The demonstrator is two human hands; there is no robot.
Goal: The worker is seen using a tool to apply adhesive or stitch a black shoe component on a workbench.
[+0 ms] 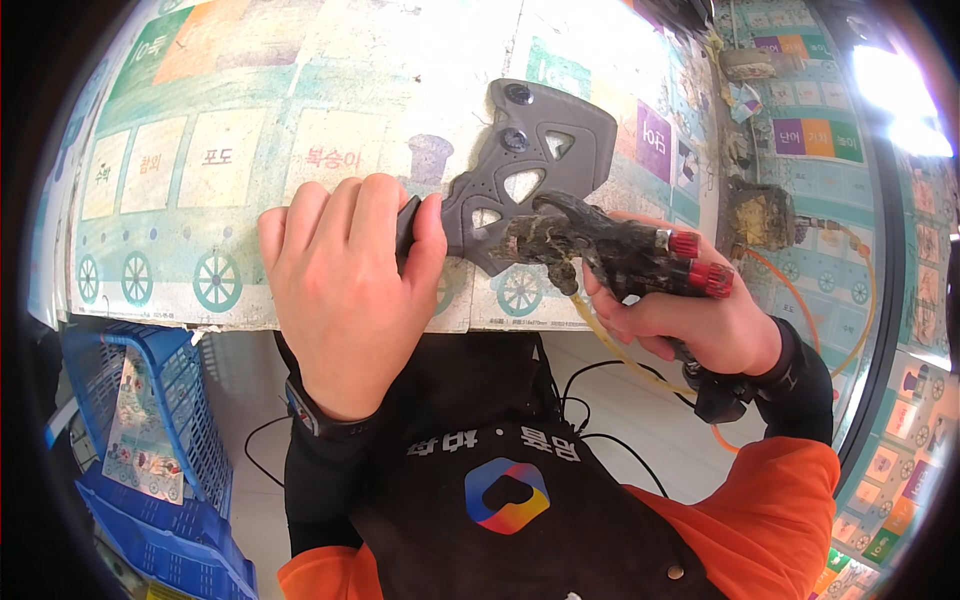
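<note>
A flat dark grey moulded part [580, 115] with triangular cutouts and two round black discs lies on the worktable's printed covering. My left hand [345, 290] is closed on the near left end of this part, thumb on one side and fingers on the other. In my right hand [715, 320] is a grimy black spray gun [630, 255] with two red knobs at its back. Its nozzle points left, close above the near part of the grey piece. A yellowish hose [625, 355] runs from the gun. Whether spray is coming out cannot be seen.
Blue plastic baskets [190, 400] stand below the table at the left. On the right ledge sits a dirty fitting [765, 215] with yellow and orange hoses. Black cables [640, 455] trail over the floor. The table's near edge [400, 328] runs in front of my body.
</note>
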